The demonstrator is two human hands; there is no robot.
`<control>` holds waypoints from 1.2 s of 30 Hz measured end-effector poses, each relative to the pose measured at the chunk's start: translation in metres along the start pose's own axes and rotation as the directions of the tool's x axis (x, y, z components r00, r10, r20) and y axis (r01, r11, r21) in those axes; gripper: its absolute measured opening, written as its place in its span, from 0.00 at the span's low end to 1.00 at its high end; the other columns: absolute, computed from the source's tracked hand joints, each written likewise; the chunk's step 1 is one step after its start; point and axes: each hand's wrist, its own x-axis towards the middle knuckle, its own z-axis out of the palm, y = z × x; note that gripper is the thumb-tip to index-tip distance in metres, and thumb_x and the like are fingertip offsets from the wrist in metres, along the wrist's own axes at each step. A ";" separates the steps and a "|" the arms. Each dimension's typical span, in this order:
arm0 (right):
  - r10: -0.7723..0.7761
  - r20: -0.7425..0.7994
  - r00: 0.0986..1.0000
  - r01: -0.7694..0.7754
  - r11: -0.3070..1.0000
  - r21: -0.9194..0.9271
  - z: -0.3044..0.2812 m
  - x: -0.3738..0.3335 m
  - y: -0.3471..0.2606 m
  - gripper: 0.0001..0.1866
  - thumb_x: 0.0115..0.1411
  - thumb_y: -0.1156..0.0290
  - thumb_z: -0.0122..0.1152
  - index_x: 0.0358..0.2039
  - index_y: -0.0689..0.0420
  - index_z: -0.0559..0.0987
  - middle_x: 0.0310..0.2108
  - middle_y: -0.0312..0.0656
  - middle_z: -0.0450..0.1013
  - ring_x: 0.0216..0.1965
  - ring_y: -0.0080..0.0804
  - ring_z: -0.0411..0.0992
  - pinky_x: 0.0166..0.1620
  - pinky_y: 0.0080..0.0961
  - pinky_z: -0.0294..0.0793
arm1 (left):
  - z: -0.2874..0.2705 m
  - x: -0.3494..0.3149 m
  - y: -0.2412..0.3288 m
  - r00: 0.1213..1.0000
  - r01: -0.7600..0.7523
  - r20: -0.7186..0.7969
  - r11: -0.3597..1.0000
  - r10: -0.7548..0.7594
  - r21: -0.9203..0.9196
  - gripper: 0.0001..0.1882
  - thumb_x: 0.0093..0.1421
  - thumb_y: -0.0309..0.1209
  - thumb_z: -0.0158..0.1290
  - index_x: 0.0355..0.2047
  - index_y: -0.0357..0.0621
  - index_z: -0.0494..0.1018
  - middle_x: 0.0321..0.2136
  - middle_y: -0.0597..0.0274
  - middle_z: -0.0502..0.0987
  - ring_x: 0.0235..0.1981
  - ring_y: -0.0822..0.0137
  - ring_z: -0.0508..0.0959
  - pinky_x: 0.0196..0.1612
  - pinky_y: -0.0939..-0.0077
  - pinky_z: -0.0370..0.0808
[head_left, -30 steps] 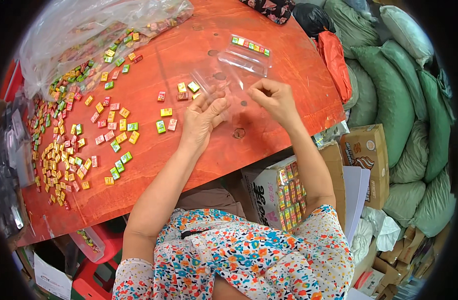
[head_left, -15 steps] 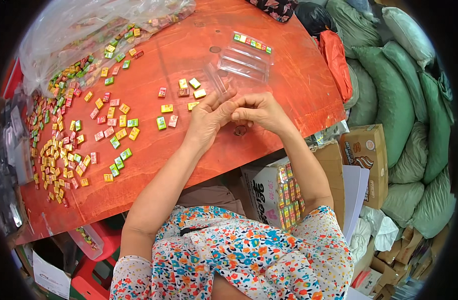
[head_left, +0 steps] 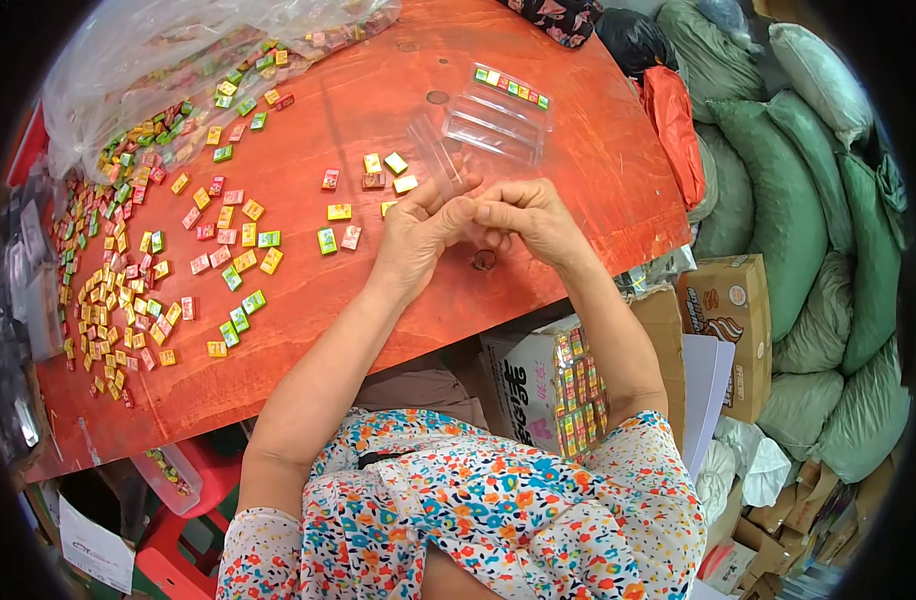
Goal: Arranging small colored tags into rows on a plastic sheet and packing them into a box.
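Observation:
Both hands meet over the table, pinching a narrow clear plastic piece (head_left: 430,150), perhaps a box or sleeve. My left hand (head_left: 425,228) is closed around its lower part, and its upper end sticks out beyond the fingers. My right hand (head_left: 531,218) touches the left, thumb and forefinger pressed together at the near end; the fingers cover that end. Just beyond lies a clear plastic tray (head_left: 493,133) with long grooves; its far groove carries a row of small coloured boxes (head_left: 511,88). Left of my hands lie several loose little boxes, including a green one (head_left: 327,240) and a brown one (head_left: 374,181).
Many small yellow, red and green boxes (head_left: 108,310) spread over the red table (head_left: 308,310) at left, beside a big clear bag (head_left: 218,60). Below the right edge stand cardboard cartons (head_left: 728,330); green sacks (head_left: 778,200) are piled farther right.
The view has shifted slightly. My hands stay together on the clear plastic piece, which now shows a little more of its width; the right fingers have moved slightly.

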 end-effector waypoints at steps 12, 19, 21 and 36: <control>-0.647 0.054 0.761 0.065 -0.007 -0.998 -0.023 0.002 0.023 0.07 0.53 0.69 0.68 0.31 0.55 0.81 0.27 0.36 0.77 0.22 0.27 0.74 0.24 0.23 0.71 | -0.001 0.006 -0.004 0.968 -0.063 -0.247 0.996 0.046 -0.061 0.33 0.60 0.27 0.59 0.63 0.36 0.58 0.54 0.53 0.70 0.51 0.63 0.76 0.52 0.70 0.76; -0.419 -0.110 0.901 0.276 0.751 -0.600 0.024 -0.015 0.005 0.09 0.54 0.74 0.66 0.37 0.60 0.81 0.26 0.37 0.76 0.24 0.16 0.72 0.26 0.20 0.71 | 0.004 0.001 -0.008 0.996 0.009 -0.086 0.999 -0.012 -0.045 0.35 0.59 0.27 0.60 0.64 0.36 0.57 0.55 0.52 0.69 0.53 0.64 0.74 0.53 0.72 0.75; -0.486 -0.102 0.868 0.312 0.694 -0.648 0.022 -0.019 0.005 0.09 0.55 0.76 0.65 0.37 0.60 0.81 0.26 0.39 0.76 0.24 0.18 0.72 0.26 0.19 0.71 | 0.007 0.000 -0.010 0.991 -0.022 -0.128 0.998 0.030 0.067 0.32 0.60 0.30 0.60 0.62 0.35 0.60 0.55 0.52 0.70 0.53 0.65 0.73 0.52 0.72 0.75; -0.577 0.141 0.805 0.062 -0.154 -0.986 -0.014 -0.028 0.024 0.07 0.54 0.64 0.66 0.29 0.51 0.79 0.25 0.35 0.72 0.27 0.32 0.74 0.28 0.28 0.74 | -0.028 -0.039 0.074 0.815 -0.299 -0.056 0.500 0.577 0.813 0.18 0.65 0.36 0.53 0.49 0.36 0.74 0.44 0.59 0.77 0.43 0.72 0.77 0.44 0.77 0.75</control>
